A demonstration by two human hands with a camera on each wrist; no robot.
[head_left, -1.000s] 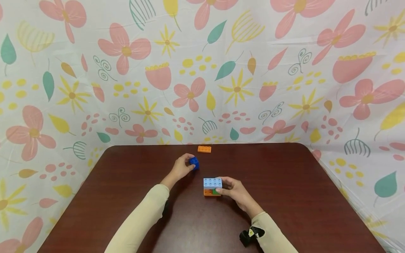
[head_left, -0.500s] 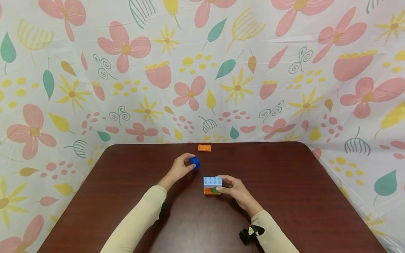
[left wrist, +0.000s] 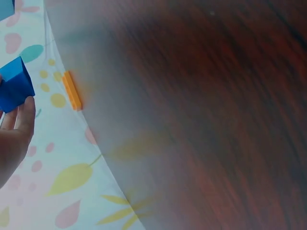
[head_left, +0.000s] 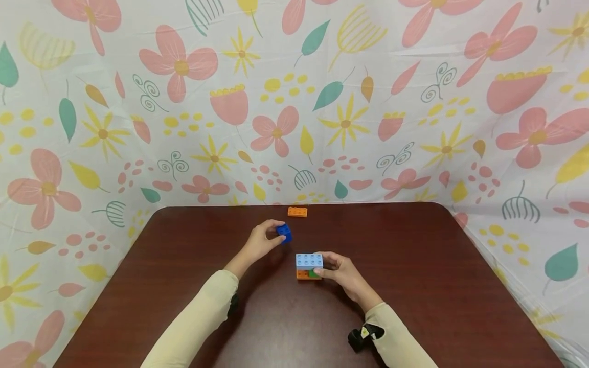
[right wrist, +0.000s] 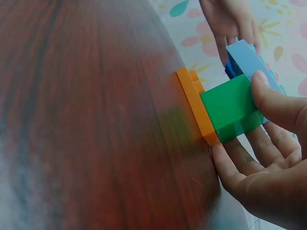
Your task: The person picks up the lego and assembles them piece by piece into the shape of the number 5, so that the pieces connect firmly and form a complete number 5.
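My left hand [head_left: 258, 244] pinches a blue brick [head_left: 285, 233] between thumb and fingers, a little above the tabletop. The same blue brick [left wrist: 17, 86] shows at the left edge of the left wrist view. My right hand [head_left: 346, 276] grips a small stack of bricks near the middle of the table. On top of the stack is a light blue brick [head_left: 309, 261]. Below it a green brick [right wrist: 230, 106] fills one end, on a thin orange brick [right wrist: 194, 105] at the base. The stack's other end has a gap between the light blue and orange bricks.
Another thin orange brick [head_left: 297, 211] lies at the far edge of the dark brown table [head_left: 276, 322]. A flower-patterned cloth [head_left: 294, 174] hangs right behind that edge. A black wrist camera [head_left: 363, 337] sits on the right sleeve.
The view has tilted down slightly. Both hands keep their hold on the bricks, and the left hand with the blue brick has hardly moved.
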